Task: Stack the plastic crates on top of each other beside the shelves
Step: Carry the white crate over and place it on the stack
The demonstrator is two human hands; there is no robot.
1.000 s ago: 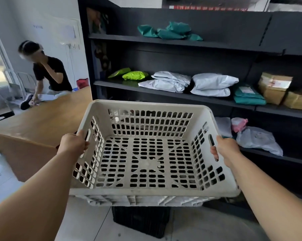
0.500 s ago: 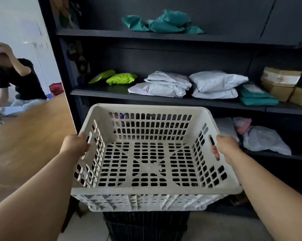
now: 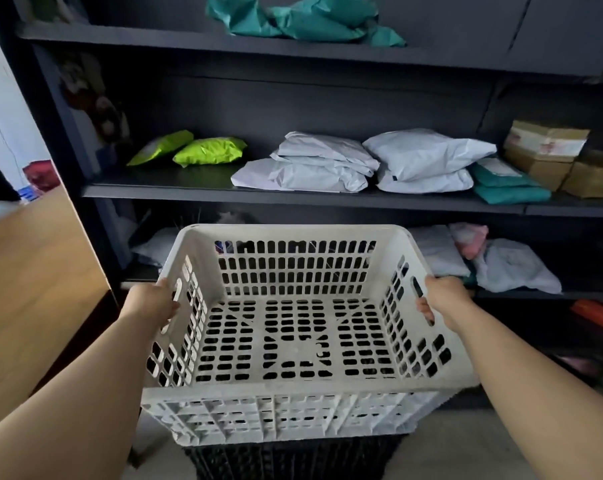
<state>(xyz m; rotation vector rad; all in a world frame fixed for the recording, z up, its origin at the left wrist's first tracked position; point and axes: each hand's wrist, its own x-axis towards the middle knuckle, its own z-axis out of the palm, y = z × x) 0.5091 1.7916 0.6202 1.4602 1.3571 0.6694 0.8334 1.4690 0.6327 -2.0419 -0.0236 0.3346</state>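
Head view: I'm gripping the white crate [image 3: 293, 327] by its handles, left hand [image 3: 151, 304] and right hand [image 3: 444, 299], hovering over the black crate [image 3: 293, 460] at six o'clock; stacking isn't done yet.

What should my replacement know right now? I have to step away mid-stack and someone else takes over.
Left hand: gripping the white crate at its left handle slot.
Right hand: gripping the right handle slot.
The white crate is empty and sits above the black crate on the floor in front of the dark shelves; whether it already rests on it cannot be told.
Done: white crate brought over the black one.
Left: seat it squarely, then let go with both hands.
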